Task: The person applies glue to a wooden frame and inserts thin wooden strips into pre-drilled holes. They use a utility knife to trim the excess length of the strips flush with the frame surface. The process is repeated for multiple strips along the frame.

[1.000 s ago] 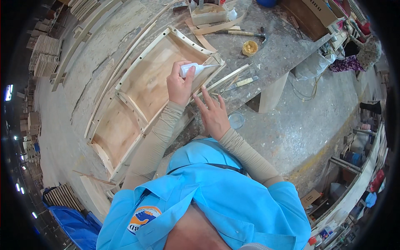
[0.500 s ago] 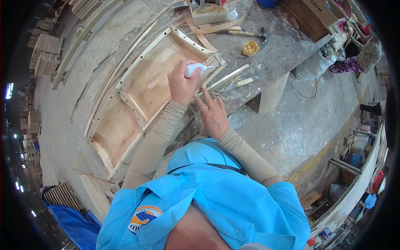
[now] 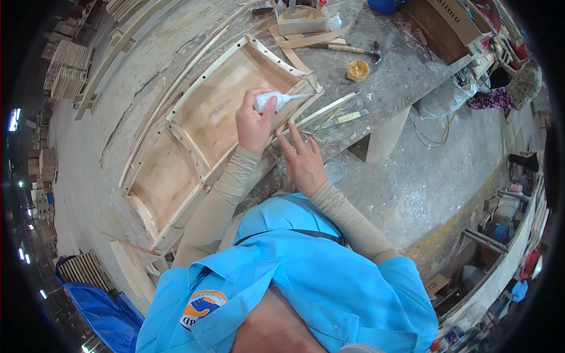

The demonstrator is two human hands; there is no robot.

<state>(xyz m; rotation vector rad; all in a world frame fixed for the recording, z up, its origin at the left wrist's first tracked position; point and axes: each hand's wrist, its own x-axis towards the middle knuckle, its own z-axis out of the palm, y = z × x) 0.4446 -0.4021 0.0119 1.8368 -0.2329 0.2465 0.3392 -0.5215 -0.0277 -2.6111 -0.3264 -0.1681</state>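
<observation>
My left hand [image 3: 254, 125] is closed around a white squeeze bottle [image 3: 268, 102]. Its long thin nozzle points right, close to the right end of a curved wooden frame [image 3: 203, 169]. The frame has pale rails with dark holes, a cross rail and a plywood panel inside. It lies slantwise on the worktable. My right hand [image 3: 305, 163] is open, fingers spread, with the fingertips at the near edge of the frame beside a loose wooden strip [image 3: 326, 110]. Whether they press on the frame, I cannot tell.
On the worktable [image 3: 382, 76] are a hammer [image 3: 347, 48], a small cup of yellowish paste [image 3: 357, 70], a flat blade tool [image 3: 347, 118] and a box of supplies [image 3: 301, 22]. A round clear lid [image 3: 335, 171] shows by my right wrist. A cardboard box [image 3: 450, 17] stands far right.
My left hand and the bottle have shifted slightly left against the frame, while the nozzle stays near the frame's right end. My right hand has barely moved. The view has shifted a little.
</observation>
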